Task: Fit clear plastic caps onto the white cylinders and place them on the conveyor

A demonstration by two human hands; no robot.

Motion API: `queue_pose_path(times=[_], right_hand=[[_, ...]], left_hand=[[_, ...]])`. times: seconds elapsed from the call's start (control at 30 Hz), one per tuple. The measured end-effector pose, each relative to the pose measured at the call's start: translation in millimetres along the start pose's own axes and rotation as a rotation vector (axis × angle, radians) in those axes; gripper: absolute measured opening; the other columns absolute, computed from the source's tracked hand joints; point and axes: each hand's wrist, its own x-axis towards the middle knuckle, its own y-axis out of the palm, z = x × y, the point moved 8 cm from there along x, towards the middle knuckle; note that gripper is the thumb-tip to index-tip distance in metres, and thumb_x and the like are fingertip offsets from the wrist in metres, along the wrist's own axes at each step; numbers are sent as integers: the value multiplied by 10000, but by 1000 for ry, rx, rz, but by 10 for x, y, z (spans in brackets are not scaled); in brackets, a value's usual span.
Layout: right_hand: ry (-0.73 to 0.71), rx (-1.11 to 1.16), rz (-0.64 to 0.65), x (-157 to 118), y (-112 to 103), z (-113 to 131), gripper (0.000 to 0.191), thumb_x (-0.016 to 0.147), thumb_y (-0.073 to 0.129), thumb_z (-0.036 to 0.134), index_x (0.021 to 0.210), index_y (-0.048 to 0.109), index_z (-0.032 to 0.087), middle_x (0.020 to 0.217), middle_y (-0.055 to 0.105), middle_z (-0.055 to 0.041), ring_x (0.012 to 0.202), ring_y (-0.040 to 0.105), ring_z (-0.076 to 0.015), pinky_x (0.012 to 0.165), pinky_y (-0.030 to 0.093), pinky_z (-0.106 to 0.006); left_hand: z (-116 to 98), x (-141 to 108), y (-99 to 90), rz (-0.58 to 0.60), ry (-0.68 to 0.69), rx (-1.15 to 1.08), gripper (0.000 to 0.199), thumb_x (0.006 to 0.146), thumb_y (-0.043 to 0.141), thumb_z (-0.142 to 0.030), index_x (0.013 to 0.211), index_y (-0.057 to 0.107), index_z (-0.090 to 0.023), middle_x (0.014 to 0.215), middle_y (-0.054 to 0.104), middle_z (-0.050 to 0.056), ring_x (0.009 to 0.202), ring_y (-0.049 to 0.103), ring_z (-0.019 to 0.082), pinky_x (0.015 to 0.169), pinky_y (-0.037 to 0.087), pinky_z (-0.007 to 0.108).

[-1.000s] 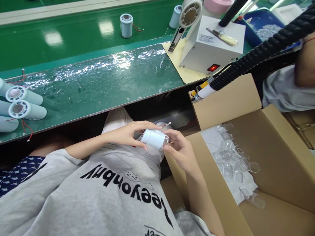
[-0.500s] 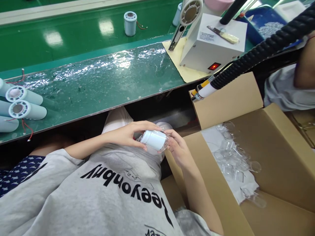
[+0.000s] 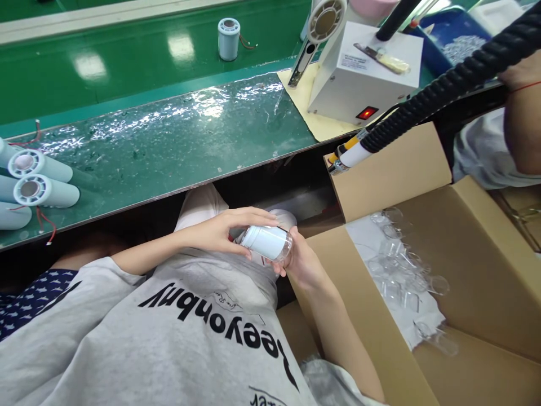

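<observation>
A light blue cylinder (image 3: pixel 267 242) lies nearly level above my lap, with a clear cover around its right end. My left hand (image 3: pixel 224 231) grips its left end, thumb below and fingers along the top. At the right end, my right hand (image 3: pixel 301 260) holds the clear cover from beneath and behind, its fingers partly hidden by the cylinder. Several similar light blue cylinders (image 3: pixel 48 190) with red wires lie at the left end of the green bench (image 3: pixel 169 152).
An open cardboard box (image 3: pixel 486 270) at the right holds several clear cups (image 3: pixel 393 248). A black hose (image 3: pixel 448 84) crosses above it. One cylinder (image 3: pixel 229 39) stands on the green belt (image 3: pixel 127 51). A white machine (image 3: pixel 367 73) sits beyond the box, near another person's arm (image 3: pixel 524 124).
My right hand has shifted its grip lower around the clear cover, uncovering the cylinder's right end. The standing cylinder has moved slightly right. The other person's arm has moved.
</observation>
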Motion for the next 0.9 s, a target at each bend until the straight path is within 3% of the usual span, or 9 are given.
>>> queue_pose_path(times=[0.13, 0.2, 0.3, 0.37, 0.47, 0.53, 0.67, 0.77, 0.9], right_hand=[[71, -8, 44, -2, 27, -84, 824, 731, 529, 952, 1004, 606, 178, 540, 626, -17, 359, 521, -137, 304, 369, -220], [-13, -82, 46, -9, -2, -60, 836, 780, 433, 963, 1026, 606, 183, 596, 653, -36, 405, 573, -158, 342, 444, -244], [-419, -327, -55, -118, -92, 210, 751, 832, 540, 870, 1233, 566, 236, 1104, 741, -136, 863, 757, -260, 646, 650, -369], [-738, -578, -114, -289, -64, 416, 643, 845, 728, 684, 1328, 523, 310, 1471, 582, -133, 1238, 662, -308, 956, 616, -492], [-1003, -878, -96, -472, 64, 530, 406, 916, 768, 325, 1281, 594, 364, 1510, 574, -68, 1339, 603, -292, 1112, 515, -544], [-1003, -861, -86, -486, 60, 544, 415, 930, 753, 266, 1310, 620, 369, 1453, 633, -60, 1320, 624, -287, 1093, 538, -521], [-763, -486, -62, -361, -76, 452, 457, 907, 771, 459, 1340, 654, 369, 1338, 713, -46, 1181, 707, -280, 942, 633, -439], [-635, -382, -94, -307, -153, 371, 445, 851, 814, 498, 1259, 727, 343, 1230, 759, -47, 1066, 747, -274, 866, 661, -412], [-560, -448, -136, -288, -176, 345, 425, 827, 830, 468, 1221, 767, 324, 1288, 739, -50, 1150, 713, -315, 911, 648, -444]], left_hand=[[-51, 1, 3, -17, -12, 56, 561, 858, 793, -308, 1394, 631, -261, 1411, 647, 137, 1324, 601, 276, 1105, 486, 419], [-43, -5, -6, -33, -87, 54, 554, 865, 777, -325, 1392, 624, -247, 1390, 648, 142, 1273, 623, 268, 1005, 542, 374], [-3, -30, -22, -61, -214, -31, 613, 848, 787, -349, 1421, 596, -244, 1393, 634, 143, 1194, 650, 249, 843, 576, 291], [32, -49, -29, -78, -280, -95, 647, 829, 804, -362, 1428, 593, -236, 1363, 653, 138, 1099, 679, 227, 792, 575, 270], [88, -66, -22, -75, -349, -153, 674, 831, 803, -393, 1446, 583, -229, 1275, 701, 119, 945, 706, 191, 734, 568, 259], [88, -60, -7, -49, -348, -179, 710, 820, 818, -396, 1466, 569, -240, 1292, 703, 117, 985, 714, 209, 767, 578, 276], [2, -31, 15, 6, -267, -222, 747, 812, 835, -307, 1500, 544, -283, 1514, 576, 134, 1290, 628, 282, 988, 565, 347], [30, -47, 23, 12, -307, -318, 732, 865, 787, -282, 1536, 496, -309, 1544, 549, 130, 1234, 671, 258, 985, 574, 347], [191, -96, 101, 29, -402, -462, 839, 823, 830, -303, 1568, 446, -307, 1438, 641, 116, 1109, 723, 240, 929, 588, 338]])
